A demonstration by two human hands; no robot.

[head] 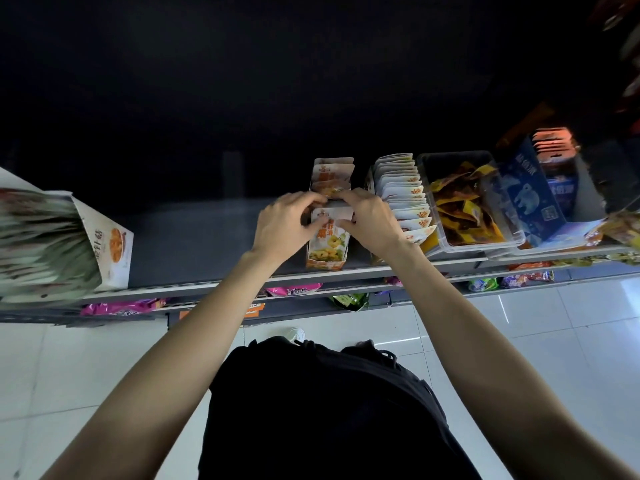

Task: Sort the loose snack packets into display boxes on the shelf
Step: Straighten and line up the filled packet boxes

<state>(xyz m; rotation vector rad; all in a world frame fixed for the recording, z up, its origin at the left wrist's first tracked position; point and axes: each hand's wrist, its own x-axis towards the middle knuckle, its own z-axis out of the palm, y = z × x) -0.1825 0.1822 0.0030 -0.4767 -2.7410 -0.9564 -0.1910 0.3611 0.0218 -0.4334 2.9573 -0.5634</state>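
An orange and white display box [325, 263] stands on the grey shelf [194, 244], with snack packets [331, 176] upright inside it. My left hand [284, 226] and my right hand [372, 220] meet over the box's middle. Both pinch the top edges of packets [329, 233] in the front half of the box, fingertips nearly touching. The packets' lower parts are hidden inside the box.
Right of the box are a row of white packets [407, 199], a clear bin of yellow packets [460, 209] and a blue carton [533, 199]. A large white carton [104, 244] sits at the left. The lower shelves hold more snack bags [294, 291].
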